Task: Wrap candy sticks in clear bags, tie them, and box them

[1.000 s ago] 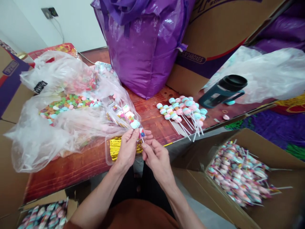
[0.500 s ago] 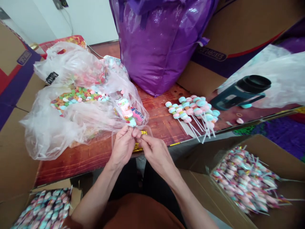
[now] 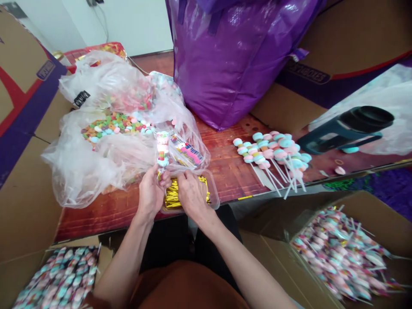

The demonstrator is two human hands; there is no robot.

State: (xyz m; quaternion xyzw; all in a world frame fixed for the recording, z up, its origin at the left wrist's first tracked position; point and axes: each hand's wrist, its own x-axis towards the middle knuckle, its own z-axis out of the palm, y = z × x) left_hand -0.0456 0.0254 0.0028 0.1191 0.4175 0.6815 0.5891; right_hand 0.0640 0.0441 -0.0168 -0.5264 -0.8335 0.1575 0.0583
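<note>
While the L hand [image 3: 151, 189] grasps a wrapped candy stick [image 3: 162, 148] upright by its lower end, nr a clear tub [image 3: 215, 195], the R hand [image 3: 193, 193] bends palm-down over gold twist ties [image 3: 172, 195], fingertips hidden, so can't tell if pinching.

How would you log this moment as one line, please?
left hand: holds wrapped candy stick; right hand: at gold ties in plastic tray; loose candy sticks: on table
</note>
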